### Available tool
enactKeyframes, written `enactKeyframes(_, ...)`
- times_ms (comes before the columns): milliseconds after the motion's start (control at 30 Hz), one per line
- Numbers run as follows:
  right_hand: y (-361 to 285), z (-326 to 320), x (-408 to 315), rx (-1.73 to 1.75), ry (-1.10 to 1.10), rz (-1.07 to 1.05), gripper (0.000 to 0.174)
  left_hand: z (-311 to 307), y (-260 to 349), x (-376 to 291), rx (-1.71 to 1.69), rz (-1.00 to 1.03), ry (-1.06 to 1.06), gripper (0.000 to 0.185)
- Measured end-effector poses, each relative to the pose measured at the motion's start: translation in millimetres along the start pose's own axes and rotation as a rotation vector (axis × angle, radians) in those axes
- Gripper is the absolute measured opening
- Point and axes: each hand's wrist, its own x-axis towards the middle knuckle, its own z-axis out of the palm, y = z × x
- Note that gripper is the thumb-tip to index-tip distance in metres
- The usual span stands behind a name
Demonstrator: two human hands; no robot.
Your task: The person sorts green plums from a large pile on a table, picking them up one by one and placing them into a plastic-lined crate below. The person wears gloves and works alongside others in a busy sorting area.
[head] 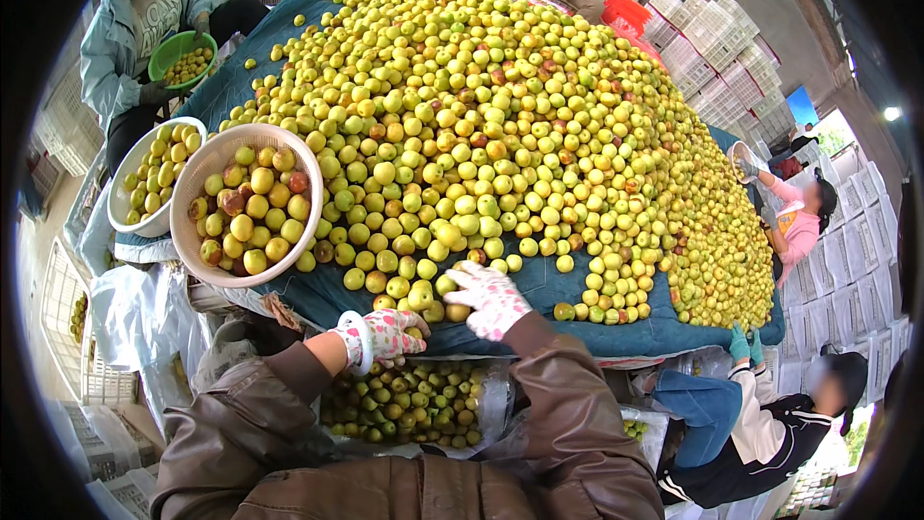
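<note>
A large heap of yellow-green jujubes (462, 130), some blushed red-brown, covers a table with a blue cloth (534, 282). My left hand (382, 336), in a floral glove with a pale bangle at the wrist, is at the table's near edge. Its fingers curl around a jujube (414, 332), mostly hidden by the glove. To its right, my right hand (489, 300), in a matching glove, reaches into the heap's near edge. Its fingertips touch jujubes there; whether it grips one is hidden. Below my hands, a plastic-lined container (494, 404) holds more jujubes.
A pinkish plastic basket (307, 245) of blemished jujubes stands left, beside a white basket (115, 202) of greener ones. Co-workers sit around the table; one holds a green basket (154, 61). White crates (722, 36) are stacked behind, and a plastic sheet (148, 310) hangs at left.
</note>
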Motion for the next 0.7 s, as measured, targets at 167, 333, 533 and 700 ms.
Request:
enactKeyframes(167, 43.9, -8.0, -13.5, 0.177, -0.043, 0.355, 0.035, 3.6, -5.2, 3.3, -0.143, 0.006, -0.055, 0.028)
enactKeyframes(333, 23.4, -5.3, 26.6, 0.131, 0.495, 0.240, 0.040, 1.7, -1.8, 0.5, 0.005, 0.013, -0.048, 0.027)
enactKeyframes(533, 34.0, 12.4, 56.4, 0.241, 0.266, 0.288, 0.046, 0.6, 4.8, -6.7, 0.041, 0.020, -0.057, 0.028)
enactKeyframes(700, 60.4, 0.2, 6.4, 0.651, 0.307, 0.528, 0.041, 0.8, -5.2, -0.7, -0.020, 0.044, -0.087, 0.026)
